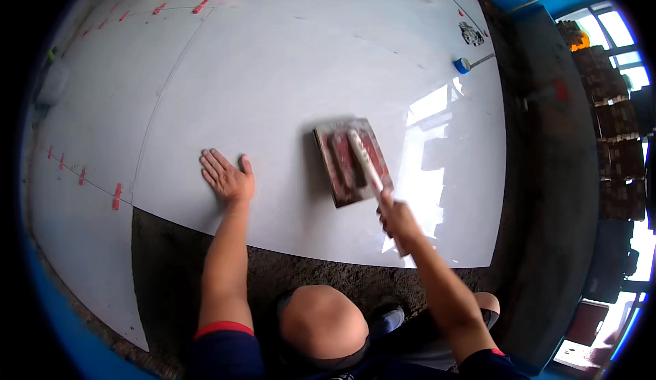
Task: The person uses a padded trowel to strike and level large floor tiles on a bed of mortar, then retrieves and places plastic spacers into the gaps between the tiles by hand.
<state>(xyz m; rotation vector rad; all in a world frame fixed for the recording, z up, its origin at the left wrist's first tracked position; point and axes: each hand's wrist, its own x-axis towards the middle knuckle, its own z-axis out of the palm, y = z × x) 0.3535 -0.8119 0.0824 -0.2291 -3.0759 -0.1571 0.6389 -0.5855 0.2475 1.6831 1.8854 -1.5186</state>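
The person's left hand (229,178) lies open, palm down with fingers spread, on a large white tile (287,72), toward its near left part. The right hand (397,217) is closed around the pale handle of a mallet (370,165), whose wide, reddish rectangular head (347,165) is over the middle of the tile; whether it touches the surface cannot be told. Red clips (117,196) sit along the joint at the left. A blue tape measure (462,65) lies at the far right. Dark, rough mortar (287,264) shows along the near edge, just beyond the knee (324,322).
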